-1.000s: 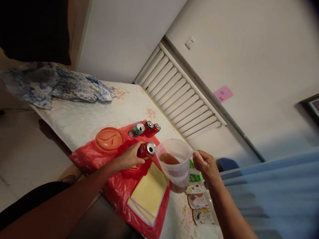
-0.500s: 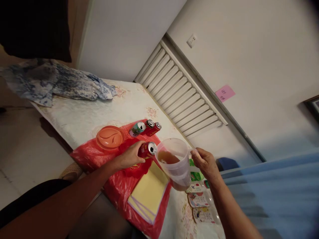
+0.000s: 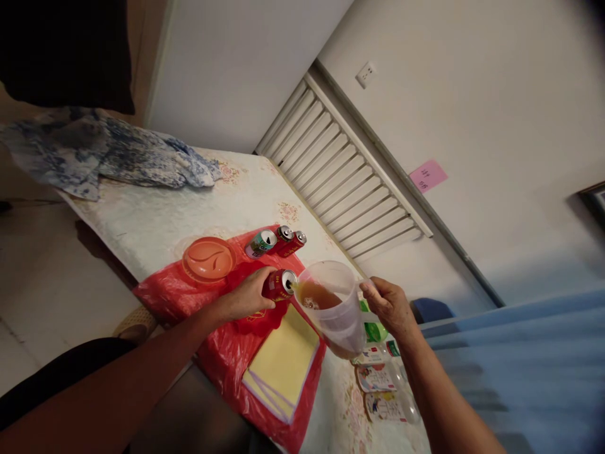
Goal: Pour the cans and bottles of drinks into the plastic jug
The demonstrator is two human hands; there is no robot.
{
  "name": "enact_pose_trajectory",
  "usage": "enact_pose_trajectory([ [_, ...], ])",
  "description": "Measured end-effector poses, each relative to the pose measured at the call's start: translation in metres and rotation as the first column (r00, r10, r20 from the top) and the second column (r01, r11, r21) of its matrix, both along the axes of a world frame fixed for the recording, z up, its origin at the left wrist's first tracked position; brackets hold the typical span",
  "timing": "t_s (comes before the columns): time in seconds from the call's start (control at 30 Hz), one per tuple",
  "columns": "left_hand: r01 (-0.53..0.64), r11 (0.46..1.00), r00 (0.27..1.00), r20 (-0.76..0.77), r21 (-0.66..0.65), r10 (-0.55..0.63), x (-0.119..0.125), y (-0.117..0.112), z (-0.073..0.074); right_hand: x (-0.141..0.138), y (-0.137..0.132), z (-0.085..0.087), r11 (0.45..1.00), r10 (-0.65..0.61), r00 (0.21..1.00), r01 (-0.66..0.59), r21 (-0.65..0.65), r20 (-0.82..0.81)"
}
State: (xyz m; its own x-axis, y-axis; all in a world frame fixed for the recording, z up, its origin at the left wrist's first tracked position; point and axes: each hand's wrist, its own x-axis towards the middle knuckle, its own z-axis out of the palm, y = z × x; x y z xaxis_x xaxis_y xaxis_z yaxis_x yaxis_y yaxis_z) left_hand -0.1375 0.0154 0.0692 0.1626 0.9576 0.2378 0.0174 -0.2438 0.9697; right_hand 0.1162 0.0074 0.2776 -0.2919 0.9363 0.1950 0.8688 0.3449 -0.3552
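Head view: how are the grips?

— Left hand (image 3: 246,297) curled round a can (image 3: 273,287); right hand (image 3: 389,307) clasping a jug (image 3: 339,323) by its handle.

— Where?

— Above the table (image 3: 155,217), jug tilted, spout at the can's opening.

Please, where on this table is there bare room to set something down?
The widest bare tablecloth lies between the patterned cloth and the orange dish; a narrower strip shows between the red plastic and the bottles. It is crowded around the held can and pitcher, with three cans and yellow cloth close by.
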Motion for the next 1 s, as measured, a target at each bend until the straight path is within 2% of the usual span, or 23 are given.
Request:
enact_pose_trajectory([
  [0.8,-0.016,1.000,0.999,-0.030,-0.026,0.015,0.0010,0.0014,-0.0001,0.0037,0.0007,0.0038,1.000,-0.010,1.000,0.010,-0.022,-0.002],
  [1.0,-0.024,1.000,1.000,-0.004,-0.001,0.024,0.0022,0.0034,-0.0059,0.0051,0.0010,0.0054,1.000,-0.008,1.000,0.008,-0.008,0.011],
])
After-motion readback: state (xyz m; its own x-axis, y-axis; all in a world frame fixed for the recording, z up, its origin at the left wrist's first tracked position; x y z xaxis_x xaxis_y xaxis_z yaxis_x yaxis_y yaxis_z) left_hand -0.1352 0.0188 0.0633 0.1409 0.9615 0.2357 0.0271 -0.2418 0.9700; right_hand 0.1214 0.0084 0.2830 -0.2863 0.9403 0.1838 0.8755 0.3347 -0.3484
